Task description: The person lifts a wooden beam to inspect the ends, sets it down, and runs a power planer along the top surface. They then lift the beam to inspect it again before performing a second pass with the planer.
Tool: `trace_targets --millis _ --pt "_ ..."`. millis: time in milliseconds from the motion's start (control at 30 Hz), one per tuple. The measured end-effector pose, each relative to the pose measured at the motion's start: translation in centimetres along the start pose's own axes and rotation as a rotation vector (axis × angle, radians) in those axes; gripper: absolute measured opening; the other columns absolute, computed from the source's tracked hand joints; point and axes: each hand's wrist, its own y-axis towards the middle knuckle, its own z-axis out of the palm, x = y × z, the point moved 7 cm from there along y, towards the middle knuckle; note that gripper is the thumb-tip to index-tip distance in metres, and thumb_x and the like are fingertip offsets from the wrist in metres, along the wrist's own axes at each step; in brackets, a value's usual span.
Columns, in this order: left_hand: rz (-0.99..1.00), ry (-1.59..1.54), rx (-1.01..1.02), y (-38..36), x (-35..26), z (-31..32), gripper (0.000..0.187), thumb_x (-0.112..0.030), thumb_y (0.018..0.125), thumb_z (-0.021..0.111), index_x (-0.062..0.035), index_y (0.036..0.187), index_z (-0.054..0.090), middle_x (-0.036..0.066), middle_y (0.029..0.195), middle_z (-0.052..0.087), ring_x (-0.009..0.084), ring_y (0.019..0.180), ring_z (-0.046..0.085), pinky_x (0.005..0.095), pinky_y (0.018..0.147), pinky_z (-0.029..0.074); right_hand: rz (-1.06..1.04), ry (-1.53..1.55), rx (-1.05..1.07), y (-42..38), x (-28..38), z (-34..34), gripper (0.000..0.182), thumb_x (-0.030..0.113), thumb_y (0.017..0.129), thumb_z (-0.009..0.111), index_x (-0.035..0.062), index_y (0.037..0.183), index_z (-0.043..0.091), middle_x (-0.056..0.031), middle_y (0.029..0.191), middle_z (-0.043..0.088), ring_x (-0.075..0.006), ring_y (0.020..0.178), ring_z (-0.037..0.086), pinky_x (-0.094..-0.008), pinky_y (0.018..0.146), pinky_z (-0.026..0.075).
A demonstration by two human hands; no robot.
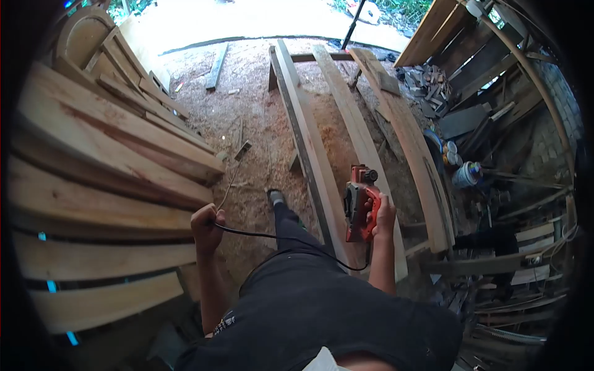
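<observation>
My right hand [385, 217] is wrapped round the handle of a red and black electric planer [356, 213]. The planer is held up above the long boards, tilted with its front pointing away from me. From its rear a black power cord [278, 235] sags across my front to my left hand [208, 226]. That hand is closed in a fist round the cord. A thinner cable runs from the fist up to a small socket block [244, 149] on the floor. Beneath the planer lies a long pale board [315, 154], with a second board [356, 123] beside it.
A wider plank [405, 136] lies further right, with a small wood block [388, 83] on it. Several thick planks [111, 204] are stacked along the left. Sawdust covers the floor [247, 111]. Paint tins [467, 175] and scrap wood [430, 89] crowd the right.
</observation>
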Motion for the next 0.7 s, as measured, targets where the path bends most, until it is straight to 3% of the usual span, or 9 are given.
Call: trace_targets --millis 167,300,400,700 --pt "-0.091 -0.014 0.026 -11.3 -7.5 -2.5 0.040 0.006 0.096 0.059 -0.0057 0.071 0.031 -0.001 0.067 0.031 0.0064 0.061 0.029 0.0272 0.052 0.027 0.003 0.020 0.007 -11.1 -2.2 -10.4 0.040 0.039 0.099 0.058 0.0027 0.092 0.074 -0.0073 0.072 0.071 -0.0137 0.045 0.057 -0.0277 0.039 0.042" --pt "-0.102 -0.010 0.022 -19.6 -11.0 -4.0 0.042 0.006 0.095 0.062 -0.0069 0.071 0.029 -0.002 0.068 0.028 0.0062 0.063 0.028 0.0282 0.054 0.025 0.044 0.020 -0.029 -18.1 -4.2 -18.6 0.041 0.039 0.100 0.058 0.0020 0.093 0.074 -0.0076 0.072 0.070 -0.0136 0.045 0.057 -0.0272 0.039 0.043" --pt "-0.128 -0.012 0.025 -26.3 -12.7 -3.7 0.043 0.007 0.095 0.062 -0.0069 0.071 0.030 -0.002 0.068 0.028 0.0063 0.064 0.027 0.0285 0.055 0.024 0.079 0.014 -0.016 -20.9 -8.0 -25.0 0.041 0.041 0.101 0.057 0.0026 0.102 0.071 -0.0079 0.076 0.070 -0.0138 0.045 0.057 -0.0280 0.038 0.044" --pt "-0.218 0.051 0.057 -48.4 -18.7 -0.9 0.043 0.002 0.096 0.064 -0.0067 0.072 0.029 -0.003 0.069 0.027 0.0059 0.066 0.027 0.0285 0.055 0.024 0.093 0.000 0.048 -29.2 -15.9 -41.1 0.039 0.034 0.103 0.056 0.0004 0.095 0.072 -0.0074 0.073 0.069 -0.0130 0.045 0.056 -0.0280 0.038 0.042"
